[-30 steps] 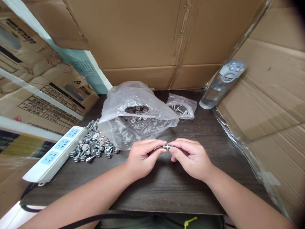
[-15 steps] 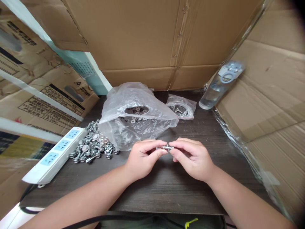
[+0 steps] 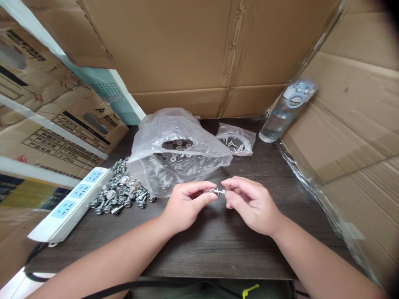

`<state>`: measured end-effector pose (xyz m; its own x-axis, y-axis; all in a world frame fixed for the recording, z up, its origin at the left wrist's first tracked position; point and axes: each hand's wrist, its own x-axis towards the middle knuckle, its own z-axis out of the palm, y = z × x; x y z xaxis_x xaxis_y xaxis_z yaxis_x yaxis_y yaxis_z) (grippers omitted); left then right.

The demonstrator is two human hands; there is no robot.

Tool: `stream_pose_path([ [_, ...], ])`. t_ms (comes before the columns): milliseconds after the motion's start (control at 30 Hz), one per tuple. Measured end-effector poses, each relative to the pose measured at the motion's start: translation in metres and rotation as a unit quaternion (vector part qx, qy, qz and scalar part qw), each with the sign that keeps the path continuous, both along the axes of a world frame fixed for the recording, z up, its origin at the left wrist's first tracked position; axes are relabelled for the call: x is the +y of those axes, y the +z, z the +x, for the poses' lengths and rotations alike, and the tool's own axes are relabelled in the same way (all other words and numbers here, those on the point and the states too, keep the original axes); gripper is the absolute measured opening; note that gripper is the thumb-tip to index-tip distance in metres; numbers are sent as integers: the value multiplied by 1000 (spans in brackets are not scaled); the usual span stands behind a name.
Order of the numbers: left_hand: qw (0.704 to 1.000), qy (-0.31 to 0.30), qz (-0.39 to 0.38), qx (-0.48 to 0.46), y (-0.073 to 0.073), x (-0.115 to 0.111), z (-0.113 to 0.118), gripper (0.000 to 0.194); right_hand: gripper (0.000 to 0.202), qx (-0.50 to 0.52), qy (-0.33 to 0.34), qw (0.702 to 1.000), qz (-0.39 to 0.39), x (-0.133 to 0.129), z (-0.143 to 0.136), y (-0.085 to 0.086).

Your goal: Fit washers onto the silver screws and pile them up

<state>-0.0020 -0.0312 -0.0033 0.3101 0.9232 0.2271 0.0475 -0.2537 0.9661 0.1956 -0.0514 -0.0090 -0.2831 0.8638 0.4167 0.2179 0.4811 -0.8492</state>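
Note:
Between the thumb and fingers of my left hand [image 3: 187,204] is a small metal bolt [image 3: 220,192], lying roughly level with its shank pointing right. A thin washer shows on it near my left fingertips. My right hand [image 3: 252,204] is beside the bolt's right end, its thumb and fingers parted around that tip; whether they touch it is hard to tell. To the left lies a heap of bolts with washers [image 3: 121,191]. Behind my hands, a clear plastic bag [image 3: 174,124] gapes open, with washers visible inside.
A smaller zip bag with screws [image 3: 235,141] lies at the back. A water bottle [image 3: 280,118] leans by the right cardboard wall [image 3: 349,124]. At left, a white power strip [image 3: 73,199] borders the heap on the dark table [image 3: 212,253].
The fingers of my right hand have spread apart, and more of the bolt's right end shows. My left hand keeps its pinch on the bolt. The view has shifted slightly.

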Motion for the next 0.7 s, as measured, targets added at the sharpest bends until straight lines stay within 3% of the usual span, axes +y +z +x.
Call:
stream_pose_path([
  [67,1000,-13,-25,-13,0,0,0,13,17,-7,8,999,39,0,-1,0],
  [133,1000,-9,12,0,0,1,0,12,15,-15,11,998,58,0,-2,1],
  [200,994,1,102,35,-1,0,0,11,13,-32,3,998,62,1,-4,1],
  [300,963,19,257,83,-3,-1,-1,14,12,-55,2,997,48,1,-4,2],
  [400,932,32,345,102,-4,-1,-3,21,16,-65,15,998,6,1,-4,3],
  [600,921,19,373,108,-5,0,-4,20,32,-20,58,986,-158,-1,-4,5],
  [700,929,18,354,106,-4,1,-3,15,44,-13,54,979,-195,0,-4,4],
])
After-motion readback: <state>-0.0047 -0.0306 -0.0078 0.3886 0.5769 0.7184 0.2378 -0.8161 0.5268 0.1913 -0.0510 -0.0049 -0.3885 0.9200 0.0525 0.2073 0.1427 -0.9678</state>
